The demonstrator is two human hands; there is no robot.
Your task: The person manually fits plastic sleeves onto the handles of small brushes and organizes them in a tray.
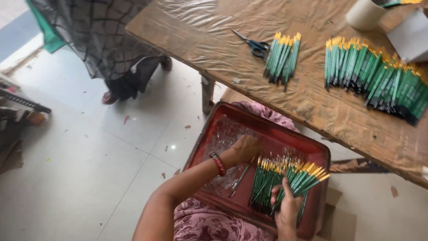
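We are gripping a pencil bundle point(307, 176) in our right hand point(287, 207); our left hand point(245, 148), curled, is touching the tray point(209, 143)

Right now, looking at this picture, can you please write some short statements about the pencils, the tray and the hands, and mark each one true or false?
1. The right hand grips a bunch of green pencils over the red tray. True.
2. The left hand holds the scissors. False: the scissors lie on the wooden table, apart from both hands.
3. The left wrist wears a red bangle. True.
4. The tray stands on the table. False: it rests on the person's lap, below the table edge.
5. Two groups of green pencils lie on the table, a small pile and a long row. True.
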